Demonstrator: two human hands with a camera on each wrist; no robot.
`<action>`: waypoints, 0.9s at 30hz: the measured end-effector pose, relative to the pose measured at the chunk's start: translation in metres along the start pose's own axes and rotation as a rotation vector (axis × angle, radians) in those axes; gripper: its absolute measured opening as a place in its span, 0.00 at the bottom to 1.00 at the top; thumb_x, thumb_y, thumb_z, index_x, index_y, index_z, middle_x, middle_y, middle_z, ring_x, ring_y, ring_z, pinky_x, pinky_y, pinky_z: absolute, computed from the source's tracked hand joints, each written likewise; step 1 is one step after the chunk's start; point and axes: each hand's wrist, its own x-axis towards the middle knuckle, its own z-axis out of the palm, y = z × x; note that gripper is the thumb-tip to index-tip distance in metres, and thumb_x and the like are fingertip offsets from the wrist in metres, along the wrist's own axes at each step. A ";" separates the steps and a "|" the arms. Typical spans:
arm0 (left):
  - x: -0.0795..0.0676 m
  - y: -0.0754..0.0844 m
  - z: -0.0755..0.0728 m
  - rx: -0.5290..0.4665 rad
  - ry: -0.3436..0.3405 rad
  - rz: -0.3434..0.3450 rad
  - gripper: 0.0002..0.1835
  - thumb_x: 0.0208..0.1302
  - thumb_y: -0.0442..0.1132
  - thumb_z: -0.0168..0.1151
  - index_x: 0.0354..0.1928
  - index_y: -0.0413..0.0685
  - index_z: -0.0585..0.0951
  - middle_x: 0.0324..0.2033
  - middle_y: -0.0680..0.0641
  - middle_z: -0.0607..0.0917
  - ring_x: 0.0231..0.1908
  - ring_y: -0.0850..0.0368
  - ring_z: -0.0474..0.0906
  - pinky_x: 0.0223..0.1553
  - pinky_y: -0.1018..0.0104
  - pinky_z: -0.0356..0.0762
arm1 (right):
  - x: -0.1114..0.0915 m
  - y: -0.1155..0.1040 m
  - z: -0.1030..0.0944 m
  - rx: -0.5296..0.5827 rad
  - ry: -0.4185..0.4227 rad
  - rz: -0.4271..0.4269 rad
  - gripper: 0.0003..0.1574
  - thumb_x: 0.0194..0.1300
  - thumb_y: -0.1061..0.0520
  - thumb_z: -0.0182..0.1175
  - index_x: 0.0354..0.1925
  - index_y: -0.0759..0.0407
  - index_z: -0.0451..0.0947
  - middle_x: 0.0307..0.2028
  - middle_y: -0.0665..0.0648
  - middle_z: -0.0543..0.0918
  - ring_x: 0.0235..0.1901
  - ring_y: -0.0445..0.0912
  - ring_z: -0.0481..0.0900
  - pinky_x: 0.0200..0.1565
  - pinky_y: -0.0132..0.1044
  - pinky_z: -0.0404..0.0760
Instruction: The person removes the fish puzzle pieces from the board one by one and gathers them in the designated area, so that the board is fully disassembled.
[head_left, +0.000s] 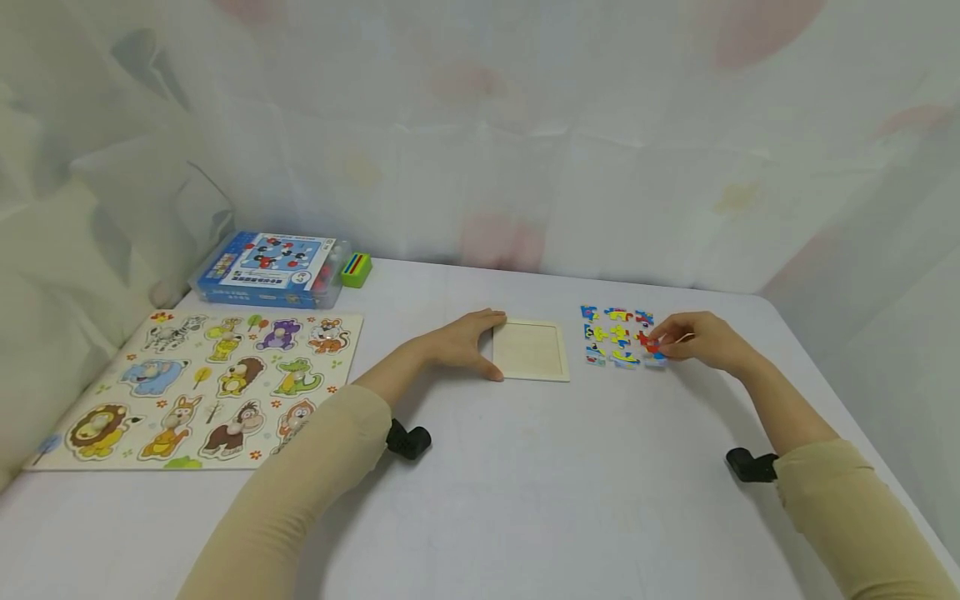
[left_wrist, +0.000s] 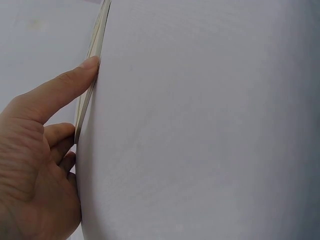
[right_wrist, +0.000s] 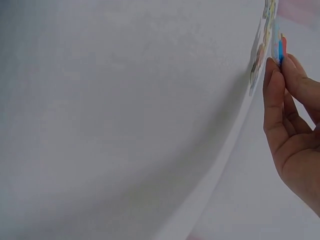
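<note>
My left hand (head_left: 459,340) holds the left side of a shallow square wooden puzzle tray (head_left: 528,350), fingers at its far corner and thumb at its near corner. In the left wrist view the thumb (left_wrist: 65,89) presses along the tray's edge (left_wrist: 86,100). To the right of the tray, my right hand (head_left: 705,340) pinches a red and blue jigsaw piece (right_wrist: 280,49) between thumb and fingertips, raised above the table in the right wrist view. Several colourful jigsaw pieces (head_left: 619,335) lie in loose rows beside and under that hand.
A large animal knob-puzzle board (head_left: 202,375) lies on the left of the white table (head_left: 547,500). Behind it are a blue boxed set (head_left: 270,268) and a small green block (head_left: 356,270). A patterned curtain (head_left: 480,133) hangs behind the table.
</note>
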 end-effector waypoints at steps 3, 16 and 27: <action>0.000 -0.001 0.000 0.002 0.000 -0.001 0.57 0.50 0.55 0.75 0.77 0.46 0.54 0.79 0.48 0.53 0.80 0.48 0.42 0.80 0.51 0.44 | 0.000 0.003 0.000 0.024 -0.008 -0.002 0.18 0.66 0.60 0.63 0.53 0.65 0.80 0.41 0.61 0.82 0.37 0.37 0.79 0.40 0.28 0.84; 0.001 -0.001 0.001 0.014 -0.004 -0.015 0.57 0.50 0.55 0.75 0.78 0.48 0.53 0.79 0.50 0.53 0.80 0.50 0.41 0.81 0.52 0.43 | 0.002 0.006 0.000 0.035 -0.050 0.023 0.19 0.63 0.64 0.62 0.53 0.67 0.79 0.41 0.62 0.83 0.35 0.35 0.77 0.39 0.26 0.83; 0.000 -0.001 0.001 0.002 -0.003 -0.018 0.57 0.50 0.55 0.75 0.78 0.48 0.54 0.79 0.50 0.53 0.80 0.51 0.41 0.81 0.52 0.44 | 0.006 0.005 0.002 0.023 -0.074 0.076 0.18 0.65 0.61 0.62 0.52 0.67 0.80 0.36 0.55 0.82 0.35 0.35 0.77 0.40 0.25 0.83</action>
